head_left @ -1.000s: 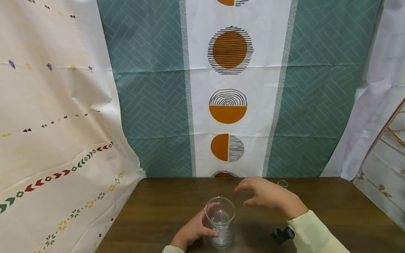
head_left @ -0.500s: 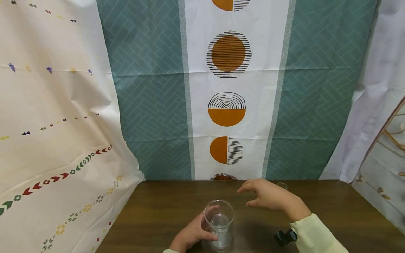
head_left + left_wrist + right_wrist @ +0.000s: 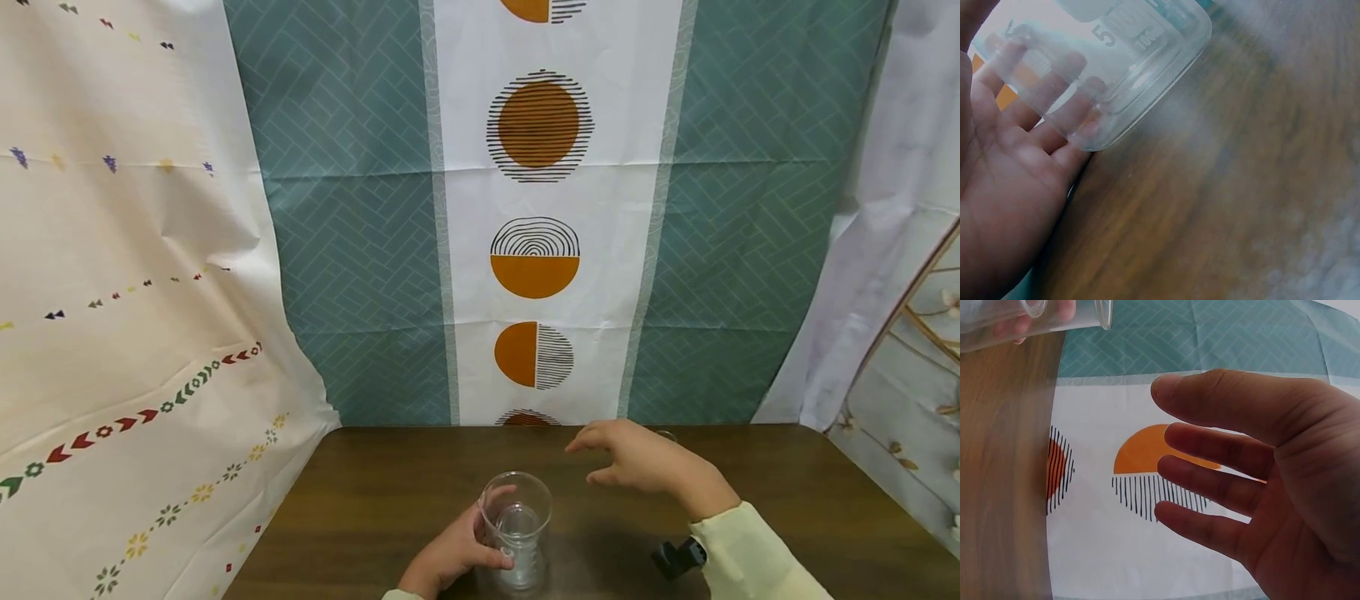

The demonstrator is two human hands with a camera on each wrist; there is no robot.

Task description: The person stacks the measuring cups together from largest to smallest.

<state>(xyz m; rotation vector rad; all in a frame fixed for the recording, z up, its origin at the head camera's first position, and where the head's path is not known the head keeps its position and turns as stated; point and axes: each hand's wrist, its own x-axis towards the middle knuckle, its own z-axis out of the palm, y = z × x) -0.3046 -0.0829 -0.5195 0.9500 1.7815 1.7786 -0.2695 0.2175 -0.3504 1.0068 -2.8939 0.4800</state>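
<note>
A clear glass beaker [image 3: 538, 542] stands upright near the table's front. My left hand [image 3: 457, 550] holds it from the left, the thumb in front and fingers around the far side. Inside the beaker shows a smaller clear glass vessel [image 3: 517, 523], its kind hard to make out. Printed markings show on the glass [image 3: 1129, 37] in the left wrist view. My right hand [image 3: 637, 458] hovers to the right of the beaker, apart from it, fingers spread and slightly bent, holding nothing. In the right wrist view, the beaker's rim [image 3: 1105, 312] shows at top left.
Behind my right hand, the rim of another small glass item [image 3: 666, 434] shows near the table's back edge, mostly hidden. The brown wooden table [image 3: 375, 492] ends at a patterned cloth backdrop [image 3: 375, 367]. A black device [image 3: 677, 558] is at my right wrist.
The view has shifted slightly. My right hand has drifted a little to the right of the beaker and covers more of the glass item behind it. My left hand keeps its hold.
</note>
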